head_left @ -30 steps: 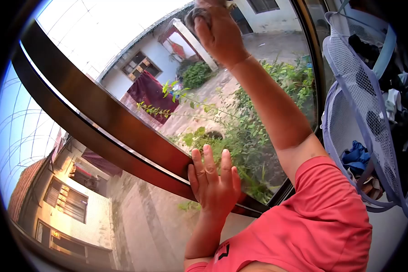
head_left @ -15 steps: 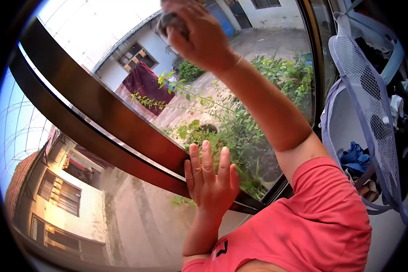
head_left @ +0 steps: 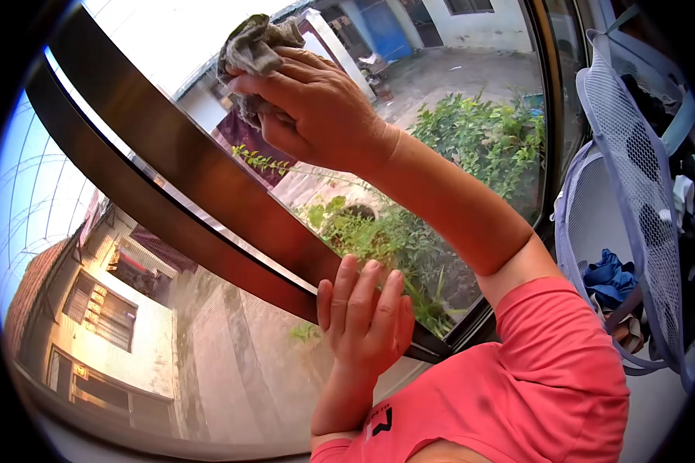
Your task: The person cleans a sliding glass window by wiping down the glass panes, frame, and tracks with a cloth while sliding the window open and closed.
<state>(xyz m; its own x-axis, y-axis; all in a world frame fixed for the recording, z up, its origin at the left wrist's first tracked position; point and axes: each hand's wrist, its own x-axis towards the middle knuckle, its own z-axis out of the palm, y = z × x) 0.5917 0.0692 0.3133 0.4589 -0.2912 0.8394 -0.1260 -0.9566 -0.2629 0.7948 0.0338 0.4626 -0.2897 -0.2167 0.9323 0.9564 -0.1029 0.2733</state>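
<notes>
A crumpled grey cloth (head_left: 253, 54) is bunched in my right hand (head_left: 316, 104), whose fingers are closed around it. This hand is raised with the arm stretched out, and the cloth lies over the upper part of the window pane (head_left: 409, 85). Lower down, my left hand (head_left: 367, 316) is at the dark window frame (head_left: 262, 231), fingers extended and holding nothing. Whether its palm presses on the frame or the glass is hard to tell.
On the right hangs a mesh organizer (head_left: 622, 147) with clothes in it, among them a blue cloth (head_left: 610, 278). Through the glass I see green plants (head_left: 479, 143), a paved yard (head_left: 448, 69) and a pale building (head_left: 123, 309).
My right hand has come down and slightly left with the cloth, which now shows more fully. My left hand's fingers have shifted slightly downward. The view has moved a little.
</notes>
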